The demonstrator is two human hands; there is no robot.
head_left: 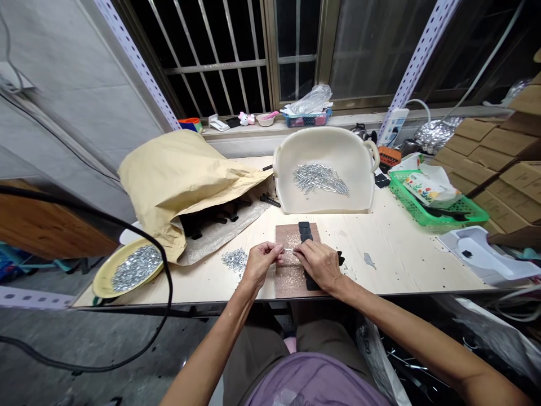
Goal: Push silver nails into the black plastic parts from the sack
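Our left hand (pixel 264 262) and right hand (pixel 319 264) pinch a pin (pixel 288 250) between them, over the board (pixel 288 282). Our right hand partly hides the black tabs (pixel 305 231). Beyond stands the tub (pixel 323 148); leftward, the sack (pixel 181 169) and dish (pixel 101 286); rightward, the basket (pixel 406 204). A cable (pixel 169 293) cuts across our view of sack and dish.

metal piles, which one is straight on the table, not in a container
The pile just left of the left hand, loose on the table. The other bits sit in the yellow bowl, the pins in the white tub.
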